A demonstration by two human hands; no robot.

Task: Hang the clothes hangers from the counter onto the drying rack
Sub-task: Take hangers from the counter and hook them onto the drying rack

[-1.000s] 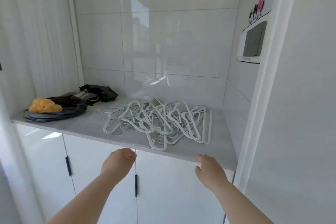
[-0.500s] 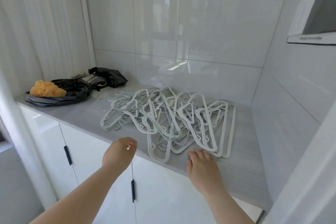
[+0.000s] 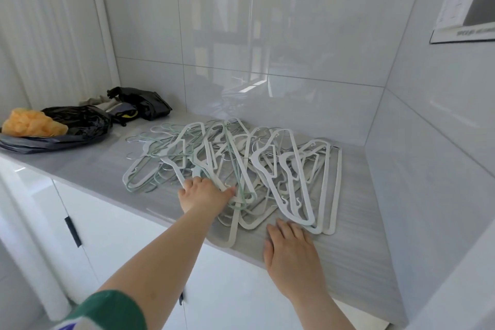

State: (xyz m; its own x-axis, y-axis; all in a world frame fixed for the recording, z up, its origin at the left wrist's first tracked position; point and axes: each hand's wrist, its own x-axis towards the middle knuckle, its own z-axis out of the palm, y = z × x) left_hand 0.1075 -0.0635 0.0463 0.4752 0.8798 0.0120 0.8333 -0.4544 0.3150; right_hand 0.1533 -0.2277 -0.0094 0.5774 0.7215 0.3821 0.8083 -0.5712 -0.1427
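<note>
Our left hand [image 3: 205, 195] lies on the near left part of the pile of hangers [image 3: 257, 161], its back turned up to us, the thumb stretched right across a pale green wire hanger and the other fingers reaching down among the white ones. Because the fingers are hidden under the hand, we cannot tell whether they have closed round a hanger or only press on the heap. Our right hand [image 3: 292, 252] rests flat on the grey counter [image 3: 88, 169] near its front edge, with the fingers straight and together. Its fingertips [image 3: 280, 222] are just at the closest white hanger, and it holds nothing. All the hangers are on the counter, a loose tangled heap of white plastic and thin green ones spread from the middle toward the right corner. A green sleeve [image 3: 107, 311] shows at the bottom of our left arm. To the far left on the counter sits a black plastic bag [image 3: 80, 119] with an orange bundle [image 3: 29, 123] resting on it, and behind it, against the wall, lies a second dark bag [image 3: 150, 103]. Glossy pale tiles [image 3: 294, 35] form the back wall, and a printed sheet [image 3: 455, 8] is fixed to the right wall. Below the counter are white cabinet doors [image 3: 120, 244] with a small black handle [image 3: 72, 228].
</note>
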